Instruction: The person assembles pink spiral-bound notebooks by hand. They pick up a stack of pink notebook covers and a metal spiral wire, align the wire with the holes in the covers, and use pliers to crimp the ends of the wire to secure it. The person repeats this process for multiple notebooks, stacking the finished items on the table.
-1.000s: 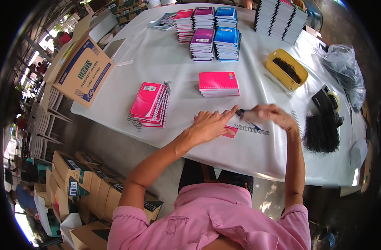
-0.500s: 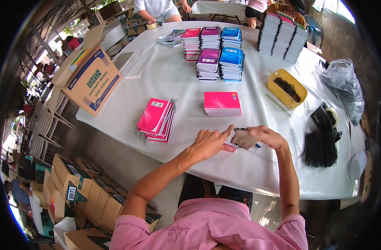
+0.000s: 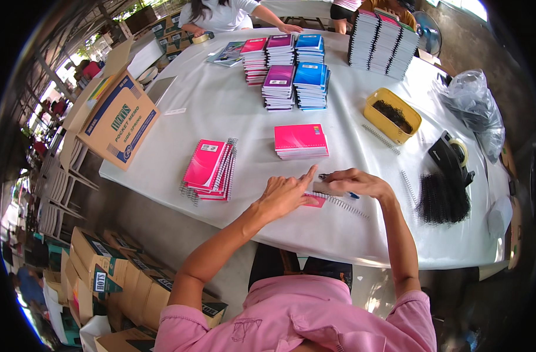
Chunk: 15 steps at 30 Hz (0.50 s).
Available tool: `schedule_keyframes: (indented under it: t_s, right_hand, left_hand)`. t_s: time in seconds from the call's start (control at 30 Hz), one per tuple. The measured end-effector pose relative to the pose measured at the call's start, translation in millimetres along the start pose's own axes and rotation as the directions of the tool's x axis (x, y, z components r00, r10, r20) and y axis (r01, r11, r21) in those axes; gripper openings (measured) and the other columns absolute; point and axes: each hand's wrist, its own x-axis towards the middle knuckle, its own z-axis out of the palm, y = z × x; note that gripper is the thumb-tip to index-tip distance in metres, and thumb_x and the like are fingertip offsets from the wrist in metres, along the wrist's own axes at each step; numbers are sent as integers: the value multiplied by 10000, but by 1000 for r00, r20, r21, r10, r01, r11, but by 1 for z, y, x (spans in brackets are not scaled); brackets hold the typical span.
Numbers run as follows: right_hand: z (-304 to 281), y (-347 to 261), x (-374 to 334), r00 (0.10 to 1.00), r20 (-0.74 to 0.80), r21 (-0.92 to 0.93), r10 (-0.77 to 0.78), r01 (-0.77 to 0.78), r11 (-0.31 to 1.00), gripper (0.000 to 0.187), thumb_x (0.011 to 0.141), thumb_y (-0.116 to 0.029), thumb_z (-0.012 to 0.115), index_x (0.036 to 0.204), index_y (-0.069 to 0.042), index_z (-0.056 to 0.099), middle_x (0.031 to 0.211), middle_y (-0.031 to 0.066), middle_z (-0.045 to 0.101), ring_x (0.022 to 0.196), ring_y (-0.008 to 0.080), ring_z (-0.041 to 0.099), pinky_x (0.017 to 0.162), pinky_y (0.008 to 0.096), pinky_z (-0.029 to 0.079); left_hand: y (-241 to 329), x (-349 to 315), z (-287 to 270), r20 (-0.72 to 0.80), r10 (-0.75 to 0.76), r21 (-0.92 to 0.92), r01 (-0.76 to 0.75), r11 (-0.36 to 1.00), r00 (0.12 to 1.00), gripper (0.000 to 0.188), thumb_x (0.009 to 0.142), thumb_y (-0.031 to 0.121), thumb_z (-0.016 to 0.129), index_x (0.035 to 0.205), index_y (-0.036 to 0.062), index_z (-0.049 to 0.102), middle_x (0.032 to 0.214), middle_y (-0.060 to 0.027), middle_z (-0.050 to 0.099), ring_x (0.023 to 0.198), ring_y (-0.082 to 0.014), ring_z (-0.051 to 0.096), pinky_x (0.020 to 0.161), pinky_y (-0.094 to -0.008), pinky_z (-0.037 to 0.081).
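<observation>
My left hand (image 3: 286, 192) holds down a pink notebook (image 3: 315, 201) near the table's front edge, index finger stretched out, thumb along the notebook's edge. A loose wire spiral (image 3: 350, 206) runs out from the notebook's edge to the right. Just right of that, my right hand (image 3: 359, 182) is closed on a small hand tool with a dark tip (image 3: 322, 176) and a blue end; its exact kind is unclear. Beyond my hands lies a stack of pink notebooks (image 3: 301, 139). To the left sits a pile of pink notebooks with wire spirals (image 3: 205, 164).
At right stand a yellow tub (image 3: 417, 126) of dark bits, black spirals (image 3: 444, 198), a tape dispenser (image 3: 447, 154) and a plastic bag (image 3: 476, 105). Stacked notebooks (image 3: 310, 74) fill the far middle. A carton (image 3: 127, 120) stands left. A person in white (image 3: 235, 13) is across the table.
The view has shifted a little, so the table's things sit further left. My right hand and the tool have moved slightly off the notebook's edge. The person opposite has stretched an arm onto the table.
</observation>
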Motion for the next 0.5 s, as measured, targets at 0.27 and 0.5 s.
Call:
schedule_keyframes:
  t_s: [0.27, 0.5]
  right_hand:
    - [-4, 24, 13, 999, -17, -110, -34, 32, 993, 797, 795, -622, 675, 1207, 59, 629, 1102, 187, 653, 1033, 249, 616, 941, 315, 457]
    - [-4, 31, 5, 993, -116, -175, 9, -29, 984, 744, 829, -657, 596, 1169, 1, 662, 1080, 181, 657, 1028, 296, 600, 946, 320, 441]
  left_hand:
    - [-1, 9, -1, 10, 5, 34, -5, 999, 1000, 881, 848, 494, 675, 1529, 145, 239, 736, -176, 676, 704, -393, 666, 648, -485, 510]
    - [6, 10, -8, -5, 22, 31, -22, 999, 1000, 883, 826, 490, 692, 1506, 99, 288, 754, -204, 679, 693, -400, 673, 637, -495, 519]
